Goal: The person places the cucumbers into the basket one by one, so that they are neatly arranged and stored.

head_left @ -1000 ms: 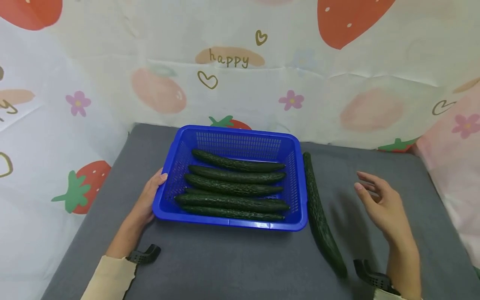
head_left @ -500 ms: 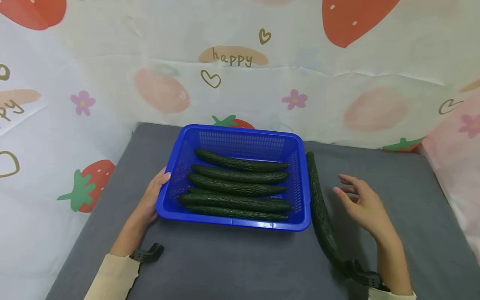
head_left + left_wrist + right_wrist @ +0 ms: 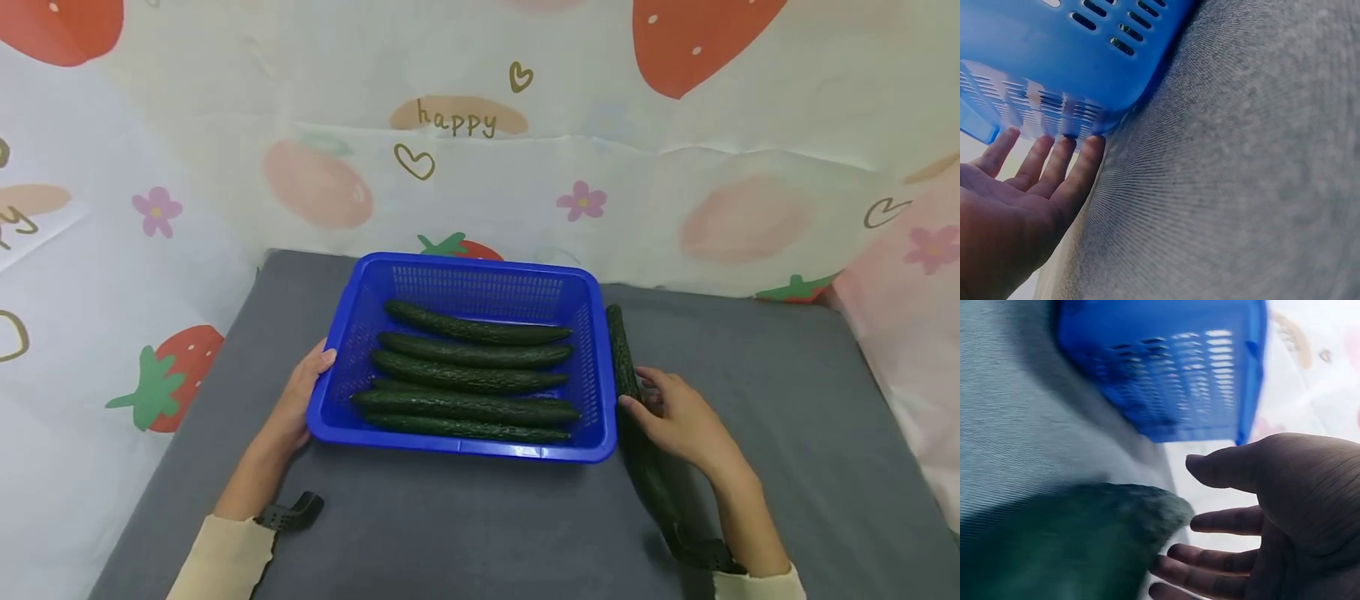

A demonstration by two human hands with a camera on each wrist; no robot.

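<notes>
A blue plastic basket [image 3: 459, 446] with slotted walls holds several dark green cucumbers [image 3: 468, 405] lying crosswise. My left hand [image 3: 302, 390] is at its left end, the thumb on the rim. In the left wrist view, straight fingers of that hand [image 3: 1016, 219] touch the outer wall of the basket [image 3: 1054, 56]. Along the basket's right side lies a single cucumber [image 3: 645, 468] on the cloth. My right hand [image 3: 686, 425] is over its upper half, fingers and thumb spread. The right wrist view has this hand [image 3: 1310, 494] near the blurred cucumber [image 3: 1079, 550], a gap between thumb and fingers.
Grey cloth [image 3: 450, 525] covers the table. A printed curtain [image 3: 480, 192] with strawberries and flowers hangs behind it and along both sides. Each wrist carries a black camera mount, the left mount [image 3: 292, 512] resting near the sleeve.
My right hand has moved left and down, from beside the single cucumber to over it. The left hand and the basket keep their places.
</notes>
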